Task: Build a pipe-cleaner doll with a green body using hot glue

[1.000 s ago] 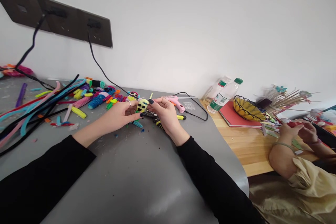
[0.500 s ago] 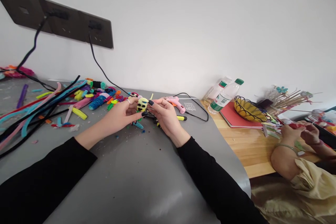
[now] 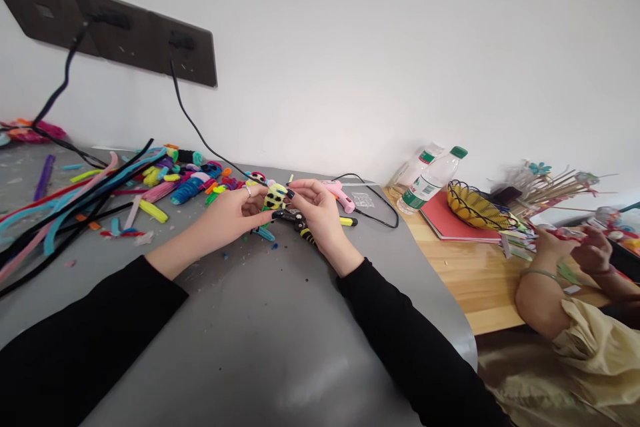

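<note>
Between my two hands is a small fuzzy yellow pipe-cleaner figure with black spots [image 3: 275, 197]. My left hand [image 3: 239, 213] wears a ring and pinches the figure from the left, thumb stretched along its lower edge. My right hand [image 3: 316, 212] pinches its right side with thumb and fingertips closed; the exact contact is partly hidden. Below the right hand lie black-and-yellow-handled pliers [image 3: 305, 232] on the grey table mat [image 3: 265, 333]. Behind that hand rests a pink glue gun [image 3: 343, 197], partly covered. A bit of blue pipe cleaner [image 3: 264, 233] lies under the figure.
Long pipe cleaners [image 3: 80, 207] spread at left, with colourful wound pieces [image 3: 193, 188] behind. Black cords run to a wall socket panel [image 3: 115, 30]. Plastic bottles [image 3: 429, 180], a red book [image 3: 440, 219] and a yellow basket [image 3: 475, 207] stand right, near another person's hands [image 3: 560, 247].
The spotted figure has turned slightly, showing more of its black spots. My right fingers have shifted on it, with the index finger lifted higher. The view has moved slightly.
</note>
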Demonstrator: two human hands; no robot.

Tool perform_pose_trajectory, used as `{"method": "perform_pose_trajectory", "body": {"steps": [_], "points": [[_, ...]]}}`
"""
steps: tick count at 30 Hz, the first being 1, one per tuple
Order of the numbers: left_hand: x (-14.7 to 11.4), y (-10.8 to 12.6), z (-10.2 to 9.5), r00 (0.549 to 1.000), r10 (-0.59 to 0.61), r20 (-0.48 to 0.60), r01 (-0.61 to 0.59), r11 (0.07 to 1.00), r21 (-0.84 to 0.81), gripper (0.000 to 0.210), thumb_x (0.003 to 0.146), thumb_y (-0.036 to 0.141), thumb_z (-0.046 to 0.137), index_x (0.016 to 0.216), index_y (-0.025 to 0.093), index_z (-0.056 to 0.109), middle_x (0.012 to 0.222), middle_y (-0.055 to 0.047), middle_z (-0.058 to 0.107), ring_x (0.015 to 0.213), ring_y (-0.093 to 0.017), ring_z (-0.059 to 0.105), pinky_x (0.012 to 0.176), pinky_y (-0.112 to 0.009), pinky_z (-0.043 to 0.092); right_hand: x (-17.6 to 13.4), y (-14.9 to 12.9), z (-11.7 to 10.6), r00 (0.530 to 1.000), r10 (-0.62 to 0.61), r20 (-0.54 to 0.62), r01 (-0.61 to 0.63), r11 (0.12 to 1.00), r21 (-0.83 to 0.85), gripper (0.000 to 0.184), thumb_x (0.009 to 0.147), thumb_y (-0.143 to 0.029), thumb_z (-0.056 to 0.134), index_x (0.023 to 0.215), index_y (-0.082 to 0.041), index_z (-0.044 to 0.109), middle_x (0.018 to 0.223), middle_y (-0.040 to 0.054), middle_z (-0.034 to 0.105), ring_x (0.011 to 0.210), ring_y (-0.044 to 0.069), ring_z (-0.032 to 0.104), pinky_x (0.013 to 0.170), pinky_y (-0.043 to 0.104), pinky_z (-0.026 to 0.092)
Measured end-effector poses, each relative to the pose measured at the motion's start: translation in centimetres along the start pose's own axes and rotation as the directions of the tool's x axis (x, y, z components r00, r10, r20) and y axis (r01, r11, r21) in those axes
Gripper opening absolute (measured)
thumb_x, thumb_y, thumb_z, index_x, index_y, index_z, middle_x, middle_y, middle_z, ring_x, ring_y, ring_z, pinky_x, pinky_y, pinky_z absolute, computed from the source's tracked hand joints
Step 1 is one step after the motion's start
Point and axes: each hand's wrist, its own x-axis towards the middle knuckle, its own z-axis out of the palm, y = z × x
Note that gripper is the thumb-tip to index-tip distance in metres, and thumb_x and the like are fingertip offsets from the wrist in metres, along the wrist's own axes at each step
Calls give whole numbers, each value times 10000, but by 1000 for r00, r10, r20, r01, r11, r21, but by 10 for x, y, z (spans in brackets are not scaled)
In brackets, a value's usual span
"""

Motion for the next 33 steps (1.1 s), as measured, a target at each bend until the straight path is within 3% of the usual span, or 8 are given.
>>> {"method": "perform_pose_trajectory", "body": {"steps": [8, 11, 14, 19, 26, 29, 31, 33], "points": [[2, 10, -4, 999, -36, -12, 34, 994, -100, 469, 727, 513, 756, 1089, 219, 714, 1054, -82, 807, 974, -315, 747, 858, -429, 599, 8, 6, -6, 995, 3, -99, -4, 1000, -6, 249, 724, -337, 777, 912, -221, 660, 893, 18, 741, 839, 170, 734, 863, 351, 626], [1, 13, -6, 993, -114, -16, 108, 970, -217, 543, 702, 538, 812, 1129, 223, 697, 1042, -81, 797, 934, -300, 734, 785, -397, 591, 10, 6, -7, 992, -28, -120, 18, 997, -81, 186, 733, -285, 722, 889, -223, 643, 878, 11, 720, 834, 164, 722, 860, 338, 618], [1, 14, -10, 978, -205, -32, 177, 903, -392, 580, 685, 500, 864, 1161, 230, 675, 977, -63, 770, 819, -246, 688, 657, -334, 544, 9, 4, -8, 991, -86, -98, 64, 976, -209, 150, 773, -257, 665, 917, -231, 633, 878, 7, 708, 831, 165, 712, 811, 320, 610], [2, 14, -12, 973, -227, -38, 166, 805, -569, 383, 673, 451, 898, 895, 225, 683, 904, -45, 716, 804, -208, 641, 641, -295, 525, 3, 2, -6, 985, -172, -4, 157, 906, -393, 154, 823, -198, 571, 964, -229, 625, 930, 18, 711, 840, 164, 703, 798, 314, 601], [2, 12, -11, 966, -250, -65, 188, 852, -489, 438, 659, 494, 902, 974, 238, 738, 1053, -91, 770, 1005, -303, 688, 646, -322, 539, 0, 7, -7, 962, -232, 144, 273, 791, -548, 195, 857, -155, 522, 984, -227, 651, 966, 30, 728, 853, 165, 683, 820, 319, 586], [2, 10, -13, 964, -257, -71, 198, 869, -454, 448, 649, 500, 899, 979, 237, 748, 1128, -91, 769, 1031, -310, 689, 665, -331, 555, 1, 4, -11, 948, -217, 233, 315, 747, -585, 208, 894, -201, 546, 1059, -231, 668, 1083, 59, 745, 939, 190, 694, 879, 356, 580], [3, 9, -13, 964, -254, -79, 196, 879, -435, 469, 653, 499, 895, 1010, 235, 744, 1169, -92, 763, 1021, -306, 695, 665, -335, 560, 5, 0, -21, 944, -249, 217, 330, 689, -645, 225, 922, -252, 567, 1121, -229, 668, 1153, 81, 740, 1014, 217, 688, 935, 388, 561], [3, 8, -13, 964, -251, -84, 189, 877, -442, 512, 669, 484, 892, 1083, 238, 718, 1196, -91, 758, 1025, -302, 701, 673, -337, 563, 11, -3, -36, 943, -311, 120, 290, 588, -755, 231, 942, -256, 551, 1138, -221, 666, 1165, 100, 731, 1066, 245, 664, 984, 418, 529]]}}
